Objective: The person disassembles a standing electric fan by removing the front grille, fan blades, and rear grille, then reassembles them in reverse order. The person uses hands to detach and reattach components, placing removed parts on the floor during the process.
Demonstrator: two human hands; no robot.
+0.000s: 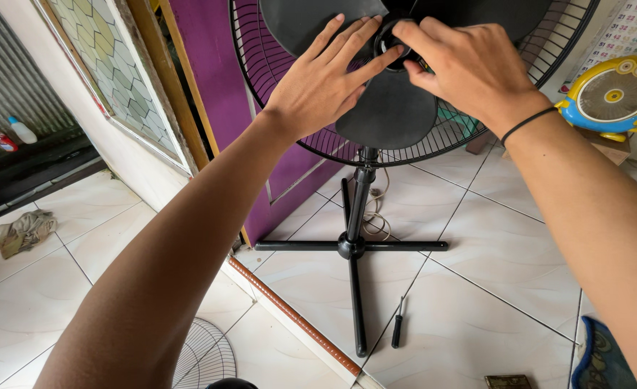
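Note:
A black standing fan rises from a cross-shaped base (352,246) on the tiled floor. Its front guard is off, so the black blades (390,112) and rear wire grille (261,65) are bare. My left hand (318,83) lies flat on a blade, fingers spread, fingertips reaching the central hub. My right hand (462,61) pinches the round black hub cap (390,39) at the blade centre with thumb and fingers. A black band circles my right wrist.
A black screwdriver (398,324) lies on the floor by the fan base. A detached wire guard (203,356) rests at bottom left. A small yellow and blue fan (610,97) stands at right. A purple door (210,79) and a crumpled rag (24,232) are at left.

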